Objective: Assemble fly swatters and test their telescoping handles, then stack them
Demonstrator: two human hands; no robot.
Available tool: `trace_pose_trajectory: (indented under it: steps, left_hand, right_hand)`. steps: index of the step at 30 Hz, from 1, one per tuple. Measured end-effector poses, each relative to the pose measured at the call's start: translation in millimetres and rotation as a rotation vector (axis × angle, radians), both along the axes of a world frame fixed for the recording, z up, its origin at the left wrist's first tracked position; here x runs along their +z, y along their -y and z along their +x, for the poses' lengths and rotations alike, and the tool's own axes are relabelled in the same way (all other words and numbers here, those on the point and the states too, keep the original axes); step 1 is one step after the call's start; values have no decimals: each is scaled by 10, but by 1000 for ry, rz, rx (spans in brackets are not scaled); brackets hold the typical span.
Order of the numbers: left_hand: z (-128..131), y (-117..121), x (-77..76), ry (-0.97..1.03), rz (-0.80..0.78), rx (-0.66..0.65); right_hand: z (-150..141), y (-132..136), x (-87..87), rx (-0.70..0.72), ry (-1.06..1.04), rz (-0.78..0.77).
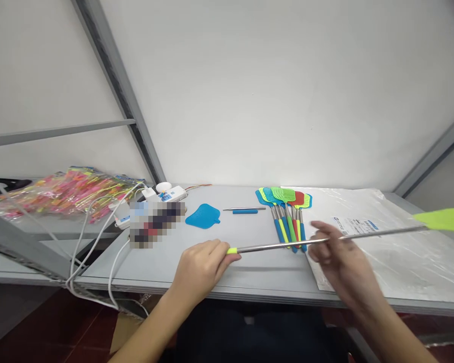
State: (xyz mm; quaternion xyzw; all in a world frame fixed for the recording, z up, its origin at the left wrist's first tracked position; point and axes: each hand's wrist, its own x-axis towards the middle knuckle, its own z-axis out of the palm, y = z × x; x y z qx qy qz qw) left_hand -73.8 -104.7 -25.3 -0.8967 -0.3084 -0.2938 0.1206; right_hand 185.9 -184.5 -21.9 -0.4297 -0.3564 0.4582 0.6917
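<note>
Lime-yellow plastic swatter with steel rod (272,246) spanned centre to right edge, head joined. Your left hand (202,262) clenched its handle; right hand (340,257) half-curled, grip unclear. Blue leaf-shaped head (203,217), left of centre, lay unjoined.

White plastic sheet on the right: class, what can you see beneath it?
The grey tabletop shows beside the left edge of the white plastic sheet, which appears to rest on it; anything directly beneath is covered.
</note>
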Motion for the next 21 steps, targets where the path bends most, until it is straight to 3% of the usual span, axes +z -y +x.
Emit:
trace_pose_trajectory:
  steps: [5, 7, 10, 16, 18, 21]
  left_hand:
    - [-273, -139, -108, 23, -38, 62]
    - [-324, -166, -151, -1, -40, 83]
    - [-292, -152, -191, -16, -20, 124]
    - [-94, 0, -252, -39, -86, 58]
    - [-96, 13, -268, -24, -139, 34]
    - [-145, -11, -277, 8, -179, 28]
  right_hand:
    - [513, 31, 195, -254, -279, 155]
    - [558, -5, 177, -298, -296, 143]
    - [388, -80, 53, -304, -240, 107]
    - [-184, -97, -206, -8, 56, -79]
    - [-204, -66, -222, 69, 86, -110]
    - [-92, -31, -198, 137, -62, -93]
